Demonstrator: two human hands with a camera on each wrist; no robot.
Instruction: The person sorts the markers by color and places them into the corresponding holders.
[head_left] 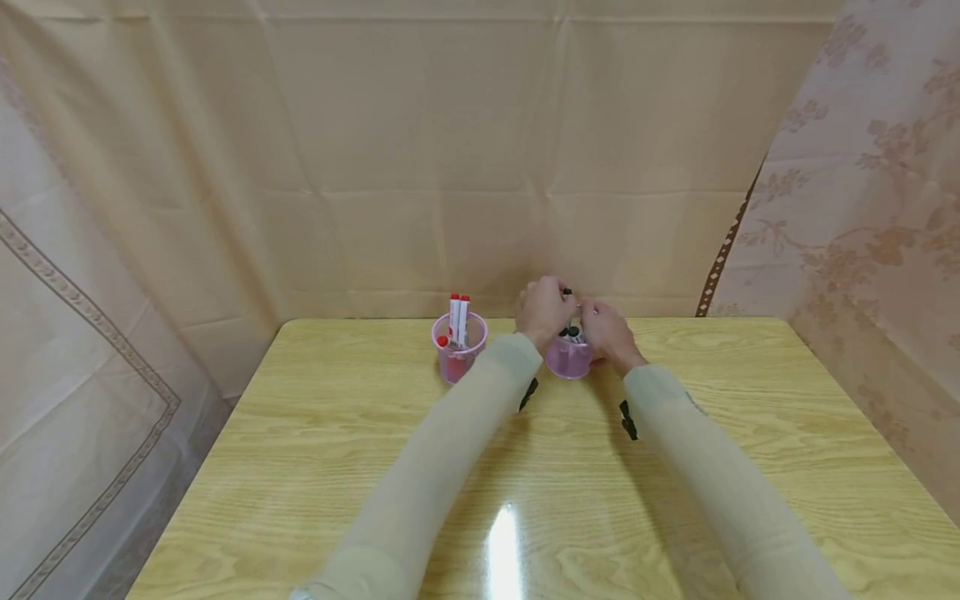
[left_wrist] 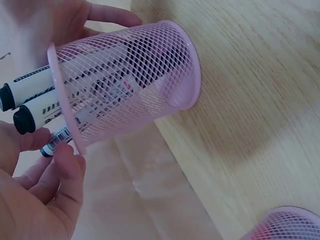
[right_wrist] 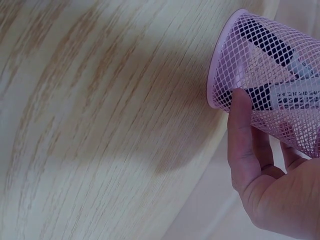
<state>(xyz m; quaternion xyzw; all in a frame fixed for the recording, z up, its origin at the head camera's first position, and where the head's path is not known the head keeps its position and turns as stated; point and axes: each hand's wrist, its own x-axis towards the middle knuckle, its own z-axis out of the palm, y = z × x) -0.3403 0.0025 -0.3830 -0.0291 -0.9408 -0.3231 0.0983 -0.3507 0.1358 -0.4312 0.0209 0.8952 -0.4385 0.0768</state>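
Observation:
A pink mesh pen holder (head_left: pixel 568 363) stands upright near the table's back edge, with several black-capped whiteboard markers (left_wrist: pixel 37 111) inside. My left hand (head_left: pixel 543 312) is over its rim. In the left wrist view, the thumb and fingers of that hand pinch the end of a marker with a barcode label (left_wrist: pixel 60 139), whose lower part is inside the holder. My right hand (head_left: pixel 606 335) grips the holder from its right side, its fingers against the mesh in the right wrist view. The left hand partly covers the marker tops in the head view.
To the left stands a second pink mesh pen holder (head_left: pixel 452 367) with red-capped markers (head_left: pixel 459 317) in it. The wood-grain table (head_left: pixel 315 417) ends at a beige cloth backdrop (head_left: pixel 412 167). Patterned curtains (head_left: pixel 885 200) hang at the sides.

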